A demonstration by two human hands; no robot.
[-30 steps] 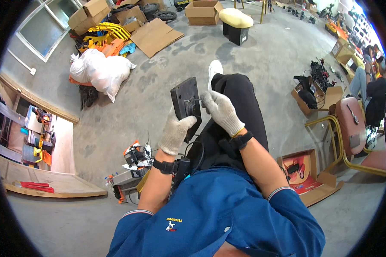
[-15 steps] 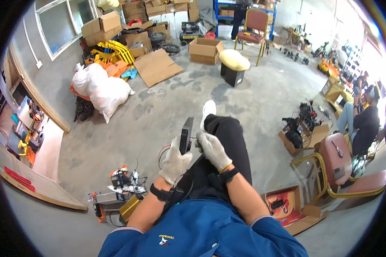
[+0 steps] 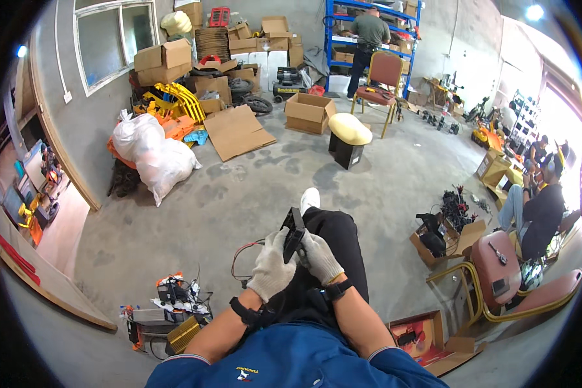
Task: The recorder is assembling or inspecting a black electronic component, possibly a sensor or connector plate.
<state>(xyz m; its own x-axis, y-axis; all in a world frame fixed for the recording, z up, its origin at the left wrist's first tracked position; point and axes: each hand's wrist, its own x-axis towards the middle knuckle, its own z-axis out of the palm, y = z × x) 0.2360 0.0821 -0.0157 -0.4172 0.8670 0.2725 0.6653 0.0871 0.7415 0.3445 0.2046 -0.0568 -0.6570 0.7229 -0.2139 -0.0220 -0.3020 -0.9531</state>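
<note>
The flat black rectangular device [image 3: 293, 234], which a second ago faced the camera with its broad side, now stands edge-on between the two white-gloved hands. The left hand [image 3: 271, 271] has moved from under its lower corner to wrap its side, and the right hand [image 3: 319, 257] has dropped from the top edge to just beside the left. The view has tilted up, bringing the blue metal shelving [image 3: 368, 32] and a standing person [image 3: 366, 39] into sight.
</note>
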